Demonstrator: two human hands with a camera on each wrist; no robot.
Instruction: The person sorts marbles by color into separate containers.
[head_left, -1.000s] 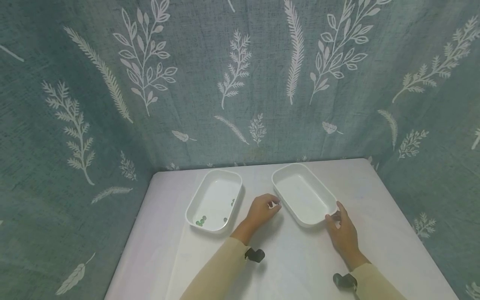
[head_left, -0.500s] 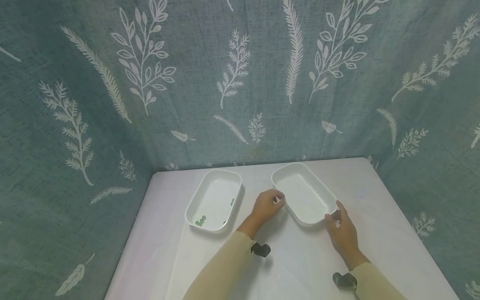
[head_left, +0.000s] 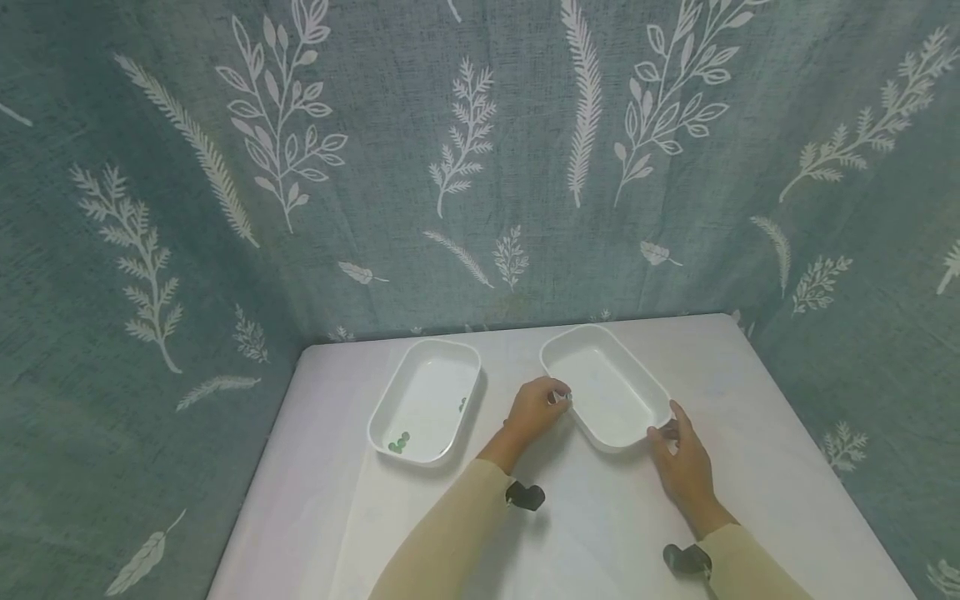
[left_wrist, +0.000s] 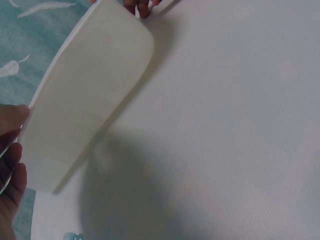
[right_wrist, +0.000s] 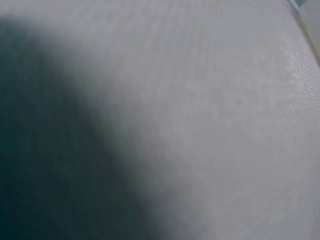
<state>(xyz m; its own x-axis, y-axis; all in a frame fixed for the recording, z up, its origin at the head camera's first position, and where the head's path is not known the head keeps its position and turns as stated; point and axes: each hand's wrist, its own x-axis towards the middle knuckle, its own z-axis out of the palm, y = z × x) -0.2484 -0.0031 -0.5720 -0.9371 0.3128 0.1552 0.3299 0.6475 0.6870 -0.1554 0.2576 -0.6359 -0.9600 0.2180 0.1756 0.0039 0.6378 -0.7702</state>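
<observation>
A white rectangular tray (head_left: pixel 611 396) with rounded corners stands at an angle on the right half of the table. My left hand (head_left: pixel 534 410) is at its left side, thumb and fingers pinching the rim; the left wrist view shows the fingertips (left_wrist: pixel 19 112) at the tray's wall (left_wrist: pixel 90 85) from outside. The right hand (head_left: pixel 686 467) holds the near right corner between thumb and fingers. Inside, the tray shows only its bare bottom. In the right wrist view, just a corner of the tray (right_wrist: pixel 312 25) appears, and that hand is out of sight.
To the left a second white tray (head_left: pixel 375 417) holds several small green round pieces (head_left: pixel 402 438), mostly in its near left corner. White cloth covers the table (head_left: pixel 600 533). A green leaf-patterned curtain (head_left: pixel 405 167) hangs behind and at both sides.
My left hand has moved right to the tray's left rim. The right hand keeps its hold on the corner. One green piece in the left tray has shifted nearer the front wall.
</observation>
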